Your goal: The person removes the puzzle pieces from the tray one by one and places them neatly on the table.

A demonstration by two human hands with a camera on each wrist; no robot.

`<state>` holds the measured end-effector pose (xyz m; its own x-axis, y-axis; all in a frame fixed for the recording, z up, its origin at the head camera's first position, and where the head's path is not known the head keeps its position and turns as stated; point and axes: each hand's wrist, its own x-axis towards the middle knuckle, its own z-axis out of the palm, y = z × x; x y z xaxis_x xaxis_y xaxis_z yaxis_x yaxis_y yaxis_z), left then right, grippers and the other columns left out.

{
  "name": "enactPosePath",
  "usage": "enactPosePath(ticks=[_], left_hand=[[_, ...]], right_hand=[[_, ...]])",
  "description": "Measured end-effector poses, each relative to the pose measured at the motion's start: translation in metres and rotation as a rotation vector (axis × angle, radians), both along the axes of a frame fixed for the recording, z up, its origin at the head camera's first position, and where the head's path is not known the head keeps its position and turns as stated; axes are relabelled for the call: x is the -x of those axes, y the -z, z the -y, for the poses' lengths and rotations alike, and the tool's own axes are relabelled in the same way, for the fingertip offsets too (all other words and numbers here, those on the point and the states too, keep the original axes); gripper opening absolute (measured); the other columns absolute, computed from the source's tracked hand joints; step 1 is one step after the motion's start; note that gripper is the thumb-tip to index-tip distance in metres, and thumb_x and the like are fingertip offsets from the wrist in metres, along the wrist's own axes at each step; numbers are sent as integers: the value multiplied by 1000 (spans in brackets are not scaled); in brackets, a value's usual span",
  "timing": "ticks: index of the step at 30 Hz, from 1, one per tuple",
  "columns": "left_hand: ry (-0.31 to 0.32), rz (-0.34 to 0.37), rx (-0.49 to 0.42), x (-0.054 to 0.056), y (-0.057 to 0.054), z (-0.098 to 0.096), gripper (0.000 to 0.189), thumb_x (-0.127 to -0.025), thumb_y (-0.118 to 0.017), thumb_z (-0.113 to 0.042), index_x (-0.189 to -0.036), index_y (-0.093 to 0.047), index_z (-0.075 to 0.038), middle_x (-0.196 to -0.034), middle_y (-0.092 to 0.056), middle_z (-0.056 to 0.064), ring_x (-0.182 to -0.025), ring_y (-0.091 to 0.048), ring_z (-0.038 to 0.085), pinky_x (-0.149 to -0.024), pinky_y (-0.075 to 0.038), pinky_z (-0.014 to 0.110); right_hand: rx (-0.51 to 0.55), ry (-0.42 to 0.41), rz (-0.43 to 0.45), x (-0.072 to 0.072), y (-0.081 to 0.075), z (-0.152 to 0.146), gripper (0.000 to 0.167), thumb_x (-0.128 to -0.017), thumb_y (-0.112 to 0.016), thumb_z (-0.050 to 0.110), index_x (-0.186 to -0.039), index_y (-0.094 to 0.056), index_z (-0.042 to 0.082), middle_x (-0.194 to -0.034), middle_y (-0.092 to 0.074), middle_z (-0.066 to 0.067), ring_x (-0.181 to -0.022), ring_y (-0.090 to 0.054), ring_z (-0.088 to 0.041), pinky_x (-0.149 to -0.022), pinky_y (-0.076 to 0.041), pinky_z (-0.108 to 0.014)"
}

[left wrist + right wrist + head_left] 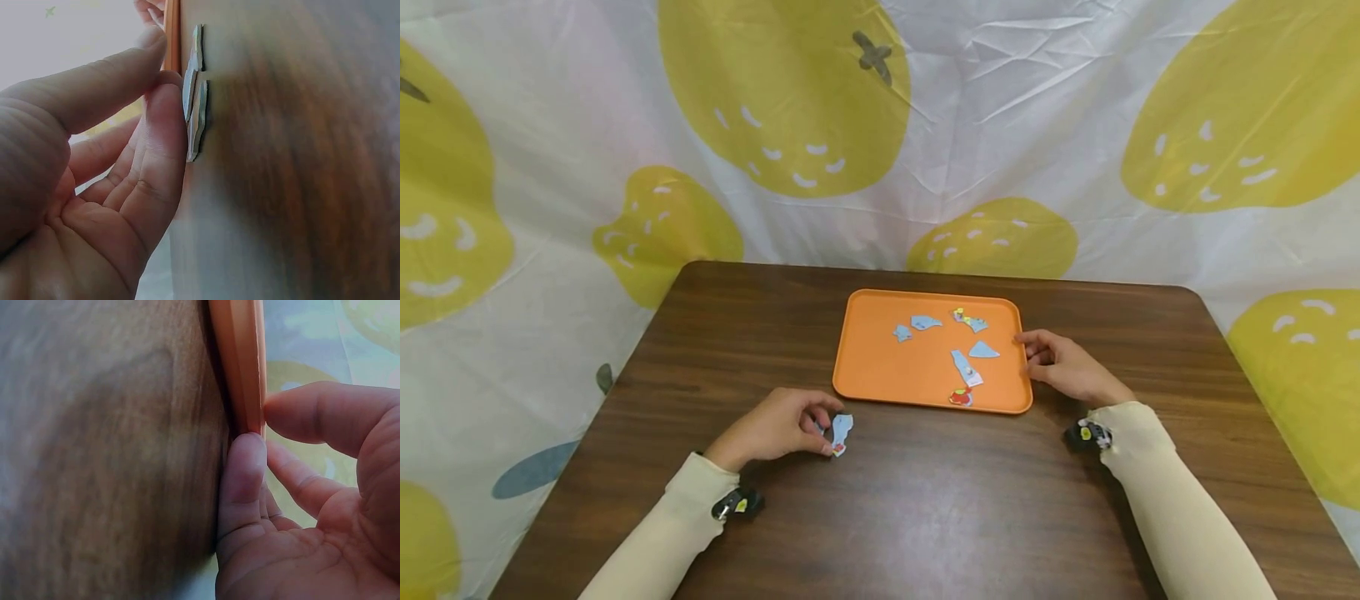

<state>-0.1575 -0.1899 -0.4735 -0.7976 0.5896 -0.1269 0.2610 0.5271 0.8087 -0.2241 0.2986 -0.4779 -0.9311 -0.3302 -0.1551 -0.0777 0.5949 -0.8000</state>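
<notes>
My left hand point(782, 423) is low over the table, with loosely curved fingers beside some flat, light-blue cardboard pieces. One piece point(843, 427) with a red patch lies at the fingertips. A second blue piece point(820, 427) is partly hidden by that hand. In the left wrist view, thin pieces point(199, 112) lie on the tabletop, close against a fingertip point(169, 106). My right hand point(1067, 363) grips the right rim of an orange tray point(880, 367). Its fingers point(247, 465) pinch the tray's edge point(240, 362) in the right wrist view.
Several more pieces lie in the tray: small blue ones point(925, 322) point(983, 350), a long one point(964, 365) and a red one point(961, 397). The dark wooden table point(925, 517) ends at the back against a lemon-print cloth point(820, 225).
</notes>
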Motion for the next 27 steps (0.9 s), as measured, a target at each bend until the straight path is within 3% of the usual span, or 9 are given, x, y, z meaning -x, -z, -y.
enactPosePath(ticks=[11,18,27], left_hand=[[-24,-47,-28,8,-10,-4,54,-85,-90,-16,-133,-68,-2,-105,-75,7,-82,-73,7,-76,-59,23],[-30,-89,-64,20,-18,-9,52,-87,-89,-17,-133,-69,-3,-105,-75,10,-83,-74,8,-78,-58,25],[-85,-102,-85,38,-22,-14,51,-88,-88,-19,-133,-69,-3,-108,-74,14,-86,-71,14,-79,-57,25]], right_hand=[[-6,9,12,-1,0,-1,58,-99,-69,5,-152,-47,-3,-122,-57,-20,-100,-57,-20,-78,-54,-20],[-3,11,17,-1,-1,0,59,-99,-69,5,-153,-47,-2,-123,-58,-21,-102,-57,-23,-79,-54,-20],[-11,11,14,1,0,1,59,-98,-69,5,-152,-48,-3,-122,-58,-21,-102,-57,-23,-79,-53,-19]])
